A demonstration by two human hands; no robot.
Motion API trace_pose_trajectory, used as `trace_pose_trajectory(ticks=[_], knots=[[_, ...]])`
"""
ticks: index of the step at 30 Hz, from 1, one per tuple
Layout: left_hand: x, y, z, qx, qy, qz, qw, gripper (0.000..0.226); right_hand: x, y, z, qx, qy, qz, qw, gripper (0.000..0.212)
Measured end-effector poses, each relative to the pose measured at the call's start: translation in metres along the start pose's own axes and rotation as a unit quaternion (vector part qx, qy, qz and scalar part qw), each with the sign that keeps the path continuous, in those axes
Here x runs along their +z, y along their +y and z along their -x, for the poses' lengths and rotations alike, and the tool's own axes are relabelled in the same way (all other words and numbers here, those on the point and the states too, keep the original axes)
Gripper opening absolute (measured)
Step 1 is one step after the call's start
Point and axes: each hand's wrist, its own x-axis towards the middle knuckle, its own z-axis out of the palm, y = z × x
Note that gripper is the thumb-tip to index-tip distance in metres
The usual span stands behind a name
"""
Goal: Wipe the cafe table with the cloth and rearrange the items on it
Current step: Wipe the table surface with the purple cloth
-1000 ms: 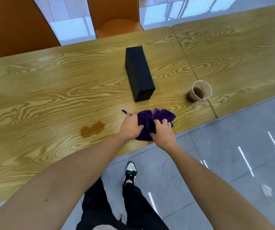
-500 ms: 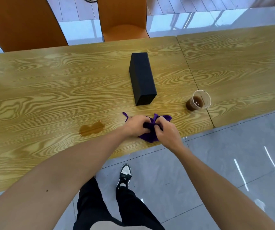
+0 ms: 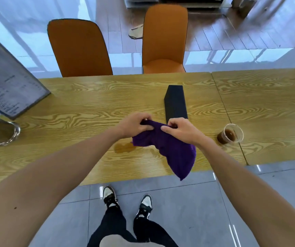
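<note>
At the bench's (image 3: 71,111) left edge a menu stand (image 3: 9,77) and a glass (image 3: 2,133) are cut off by the frame. Your left hand (image 3: 134,124) and right hand (image 3: 180,130) both pinch the top of the purple cloth (image 3: 171,150), which hangs above the near edge. Fold it into a flat pad, then press it onto the brown spill (image 3: 123,147), partly hidden behind the cloth. Keep clear of the black box (image 3: 176,104) and the cup (image 3: 230,134) to the right

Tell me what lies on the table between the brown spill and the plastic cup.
In the head view, only the hanging purple cloth crosses between the spill and the cup; the tabletop there looks bare.
</note>
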Motion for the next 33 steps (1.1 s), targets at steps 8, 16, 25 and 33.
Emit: trace_pose_trajectory(ticks=[8,16,25,33], knots=[[-0.077,-0.015,0.055,-0.029,0.055,-0.004,0.998,0.009,0.011,-0.074,-0.02,-0.069,0.023,0.084,0.994,0.033],[-0.066,-0.045,0.1,-0.138,-0.026,0.045,0.989,0.03,0.049,-0.085,-0.027,-0.073,-0.109,0.074,0.989,0.047],[0.026,-0.09,0.095,-0.252,0.137,-0.204,0.936,0.041,0.141,-0.031,-0.041,-0.065,0.026,0.305,0.95,0.033],[0.13,-0.108,0.117,-0.256,0.014,-0.129,0.958,0.07,0.204,0.039,-0.012,0.011,-0.095,0.332,0.938,0.066]])
